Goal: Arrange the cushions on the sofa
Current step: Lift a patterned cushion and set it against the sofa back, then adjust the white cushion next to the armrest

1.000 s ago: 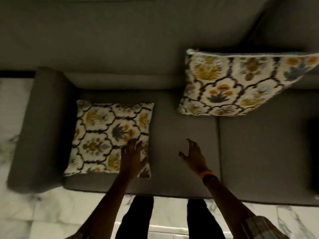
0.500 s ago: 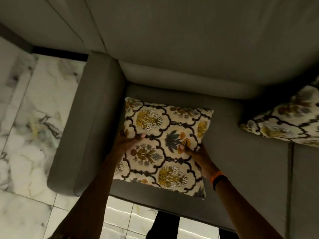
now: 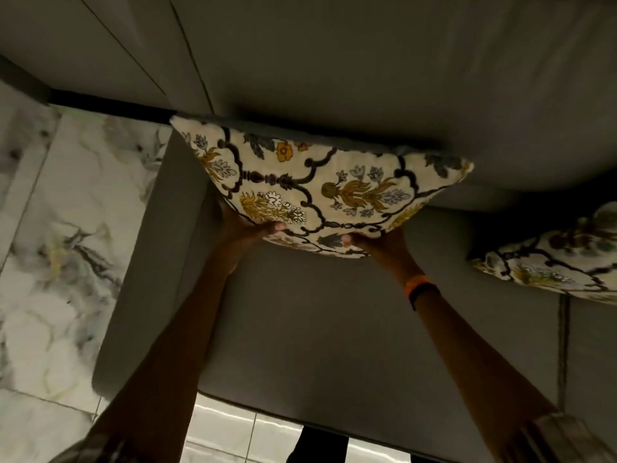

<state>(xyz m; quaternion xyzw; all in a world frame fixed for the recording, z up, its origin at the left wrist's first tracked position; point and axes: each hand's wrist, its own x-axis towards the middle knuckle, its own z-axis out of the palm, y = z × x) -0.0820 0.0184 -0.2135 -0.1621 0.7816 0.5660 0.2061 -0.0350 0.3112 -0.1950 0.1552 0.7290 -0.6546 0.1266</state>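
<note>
A cream cushion with dark lattice lines and yellow flowers is lifted off the grey sofa seat, its top edge near the backrest. My left hand grips its lower left edge from beneath, thumb on the front. At the lower right edge, my right hand holds on the same way; an orange and black band sits on that wrist. A second matching cushion lies at the right, cut off by the frame.
The sofa's left armrest runs along the seat. White marble floor tiles lie to the left and below the seat's front edge. My dark trouser legs show at the bottom.
Both hands took hold of the left cushion, which lay flat on the seat, and raised it up toward the backrest. The view swung left and closer.
</note>
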